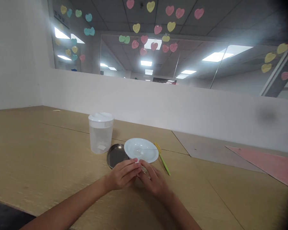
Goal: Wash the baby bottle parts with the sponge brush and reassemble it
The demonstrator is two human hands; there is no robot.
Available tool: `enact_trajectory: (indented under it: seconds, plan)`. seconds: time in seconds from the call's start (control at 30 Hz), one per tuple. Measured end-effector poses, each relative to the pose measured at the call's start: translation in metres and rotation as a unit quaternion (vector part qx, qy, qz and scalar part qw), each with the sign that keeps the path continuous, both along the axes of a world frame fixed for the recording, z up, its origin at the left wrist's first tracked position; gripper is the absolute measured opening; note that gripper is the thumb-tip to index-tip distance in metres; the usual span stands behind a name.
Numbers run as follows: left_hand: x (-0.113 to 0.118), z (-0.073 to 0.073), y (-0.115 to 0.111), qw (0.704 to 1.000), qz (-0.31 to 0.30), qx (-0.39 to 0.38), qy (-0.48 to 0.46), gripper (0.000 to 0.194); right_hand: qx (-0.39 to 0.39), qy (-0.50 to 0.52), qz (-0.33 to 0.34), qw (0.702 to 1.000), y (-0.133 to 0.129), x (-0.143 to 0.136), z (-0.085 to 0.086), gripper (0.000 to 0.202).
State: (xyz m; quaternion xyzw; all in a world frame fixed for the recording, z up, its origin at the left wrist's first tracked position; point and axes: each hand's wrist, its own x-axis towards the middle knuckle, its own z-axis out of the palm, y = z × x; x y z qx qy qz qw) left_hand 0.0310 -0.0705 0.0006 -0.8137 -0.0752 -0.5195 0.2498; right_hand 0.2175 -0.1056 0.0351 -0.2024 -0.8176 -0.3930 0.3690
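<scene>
My left hand (124, 174) and my right hand (153, 180) meet at the near side of a white bowl (130, 147). Both hands are closed, fingertips together over something small and pale that I cannot make out. Inside the bowl lie a clear, shiny patch and a small white bit; a thin line runs across to its right rim. Beside it on the left sits a dark round metal dish (116, 155), partly hidden by the bowl and my left hand. To the right lies a slim tool (165, 164) with a green handle and yellow end.
A translucent plastic tub (100, 137) with a white lid stands behind the dish on the wooden table (50, 153). Grey board (206, 150) and a pink sheet (268, 163) lie on the right. A white wall (134, 99) with windows rises behind.
</scene>
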Motion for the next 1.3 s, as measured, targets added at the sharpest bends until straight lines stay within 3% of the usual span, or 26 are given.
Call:
enact_trajectory:
  seconds: [0.27,0.53,0.7,0.83,0.9,1.07,1.3]
  plan:
    - [-0.009,0.01,-0.001,0.998,-0.004,-0.014,0.054,0.031,0.03,-0.021,0.024,0.999,0.001,-0.001,-0.001,0.011]
    - [0.0,0.004,-0.004,0.988,-0.019,-0.138,-0.07,0.032,0.005,-0.002,0.056,0.998,-0.003,0.0,0.004,0.012]
    - [-0.003,0.009,0.003,0.93,0.089,-0.287,-0.213,0.041,0.015,0.09,0.103,0.99,0.0,0.011,0.003,0.027]
    - [-0.007,0.004,0.022,0.896,0.102,-0.38,-0.205,0.046,-0.012,0.259,0.031,0.965,0.019,0.016,-0.004,0.033]
    - [-0.007,-0.002,0.03,0.889,0.091,-0.402,-0.199,0.044,-0.065,0.295,-0.024,0.953,0.029,0.019,-0.007,0.028]
    - [0.002,-0.013,0.04,0.885,0.108,-0.419,-0.17,0.032,-0.263,0.289,-0.146,0.909,0.048,0.031,-0.019,0.035]
    - [0.006,-0.014,0.051,0.873,0.188,-0.43,-0.134,0.032,-0.326,0.285,-0.17,0.885,0.064,0.048,-0.035,0.035]
